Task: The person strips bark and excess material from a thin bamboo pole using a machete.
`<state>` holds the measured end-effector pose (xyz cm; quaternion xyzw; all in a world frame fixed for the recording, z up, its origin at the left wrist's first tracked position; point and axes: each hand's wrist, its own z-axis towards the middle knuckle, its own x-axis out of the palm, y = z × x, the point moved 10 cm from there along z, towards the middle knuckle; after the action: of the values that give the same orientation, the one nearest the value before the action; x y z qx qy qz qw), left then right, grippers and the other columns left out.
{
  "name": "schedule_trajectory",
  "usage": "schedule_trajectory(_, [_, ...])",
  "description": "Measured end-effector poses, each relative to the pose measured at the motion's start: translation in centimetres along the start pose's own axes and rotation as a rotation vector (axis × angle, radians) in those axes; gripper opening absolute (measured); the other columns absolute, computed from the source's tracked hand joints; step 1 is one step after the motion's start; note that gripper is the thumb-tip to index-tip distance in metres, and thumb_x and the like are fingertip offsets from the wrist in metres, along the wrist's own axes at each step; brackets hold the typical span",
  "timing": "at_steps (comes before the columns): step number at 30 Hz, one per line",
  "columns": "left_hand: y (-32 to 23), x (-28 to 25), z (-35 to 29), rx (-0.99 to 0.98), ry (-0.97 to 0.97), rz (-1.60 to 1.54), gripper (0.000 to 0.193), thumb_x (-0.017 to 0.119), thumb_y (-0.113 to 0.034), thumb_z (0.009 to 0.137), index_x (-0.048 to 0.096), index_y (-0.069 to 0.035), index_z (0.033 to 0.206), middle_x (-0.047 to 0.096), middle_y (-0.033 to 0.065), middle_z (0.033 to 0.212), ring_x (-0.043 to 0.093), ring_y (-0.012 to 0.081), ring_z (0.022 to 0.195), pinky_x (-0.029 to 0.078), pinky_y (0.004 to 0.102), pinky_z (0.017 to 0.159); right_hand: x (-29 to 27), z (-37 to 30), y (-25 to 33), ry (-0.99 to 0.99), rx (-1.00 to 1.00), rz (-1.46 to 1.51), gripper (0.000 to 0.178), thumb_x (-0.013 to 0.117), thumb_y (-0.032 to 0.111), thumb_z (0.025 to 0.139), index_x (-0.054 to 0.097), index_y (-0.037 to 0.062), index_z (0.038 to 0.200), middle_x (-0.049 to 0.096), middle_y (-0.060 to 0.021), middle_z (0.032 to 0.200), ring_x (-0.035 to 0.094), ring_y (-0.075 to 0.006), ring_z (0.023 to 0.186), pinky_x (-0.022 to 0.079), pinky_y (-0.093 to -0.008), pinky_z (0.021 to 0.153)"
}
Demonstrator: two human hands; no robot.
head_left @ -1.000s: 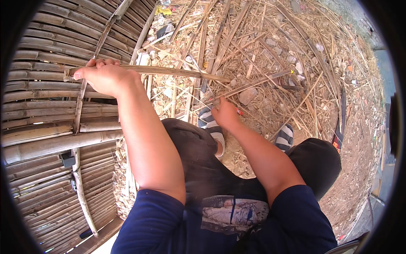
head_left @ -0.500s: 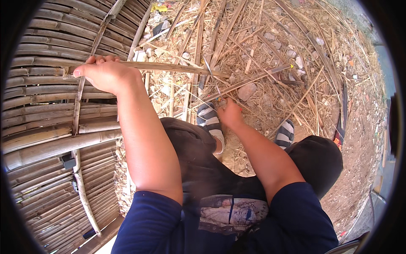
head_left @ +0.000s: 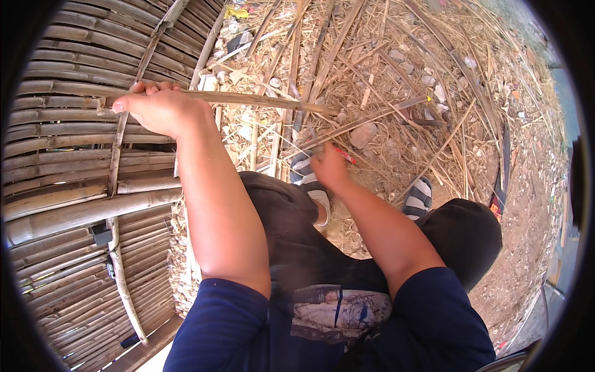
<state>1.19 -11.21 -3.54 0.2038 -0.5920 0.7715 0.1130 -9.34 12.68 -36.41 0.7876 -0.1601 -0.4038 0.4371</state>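
Observation:
My left hand (head_left: 162,106) is closed round one end of a split bamboo strip (head_left: 260,100), held out to the right in front of the slatted wall. Lower down, my right hand (head_left: 330,165) is closed on a tool with a red handle (head_left: 344,155), part of which sticks out beside the fist. The fingers hide most of the tool, and its thin working end is hard to make out now. It is below the free end of the bamboo strip, near my left sandal (head_left: 304,168).
A bamboo slat wall (head_left: 62,149) with upright poles (head_left: 124,291) rises along the left. Loose bamboo strips (head_left: 338,49), straw, and stones such as a large one (head_left: 364,134) litter the ground. My right sandal (head_left: 418,197) stands on the dirt.
My right hand has shifted slightly left and turned; the thin metal blade that pointed up is now barely visible, and more red handle shows. My left hand and the strip have moved slightly right.

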Motion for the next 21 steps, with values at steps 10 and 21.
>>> schedule_trajectory(10, [0.0,1.0,-0.3,0.007,0.058,-0.026,0.057,0.022,-0.059,0.108,0.045,-0.008,0.097,0.037,-0.0002,0.074,0.029,0.0151,0.065,0.031,0.0294,0.059,-1.5,-0.9,5.7,0.070,-0.045,0.094,0.039,0.068,0.024,0.086,0.059,-0.0036,0.112,0.068,-0.0289,0.095,0.068,-0.0460,0.093,0.053,-0.0520,0.082])
schedule_trajectory(21, [0.2,0.7,0.1,-0.008,0.074,0.022,0.062,0.019,-0.064,0.107,0.046,-0.008,0.101,0.037,-0.0005,0.074,0.030,0.0150,0.066,0.033,0.0290,0.060,0.0,-0.1,2.0,0.055,0.008,0.095,0.048,0.067,0.027,0.086,0.058,-0.0036,0.121,0.069,-0.0320,0.097,0.067,-0.0479,0.098,0.053,-0.0534,0.086])
